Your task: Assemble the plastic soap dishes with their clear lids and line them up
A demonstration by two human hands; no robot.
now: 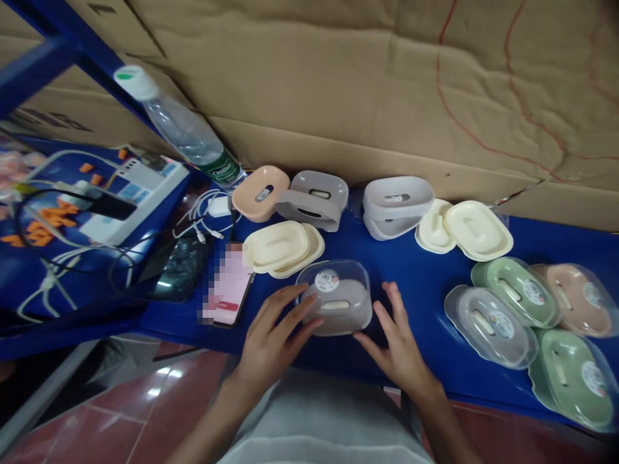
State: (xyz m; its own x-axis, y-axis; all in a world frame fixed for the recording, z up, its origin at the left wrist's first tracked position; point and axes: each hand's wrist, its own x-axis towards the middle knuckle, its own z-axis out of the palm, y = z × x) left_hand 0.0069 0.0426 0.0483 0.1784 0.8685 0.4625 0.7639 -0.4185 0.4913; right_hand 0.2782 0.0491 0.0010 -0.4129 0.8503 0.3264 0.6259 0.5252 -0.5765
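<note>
A soap box with a clear cover (355, 306) stands on the blue table in front of me, with a round white sticker on its top and a pale strip showing through the middle. My left hand (278, 328) reaches over its left side, fingers spread and touching or just above the cover. On the other side, my right hand (394, 338) is open beside the box, its thumb near the lower right corner. Behind the box lie two overlapping cream trays (278, 247). A phone (227, 287) with a lit screen rests to the left, its picture partly blurred out.
Peach (258, 193), grey (326, 187) and whitish (399, 193) box parts line the cardboard wall (338, 84), with cream pieces (478, 229) to their right. Several covered boxes (522, 293) lie at right. A bottle (188, 129), cables (198, 216) and a power strip (135, 203) occupy the left.
</note>
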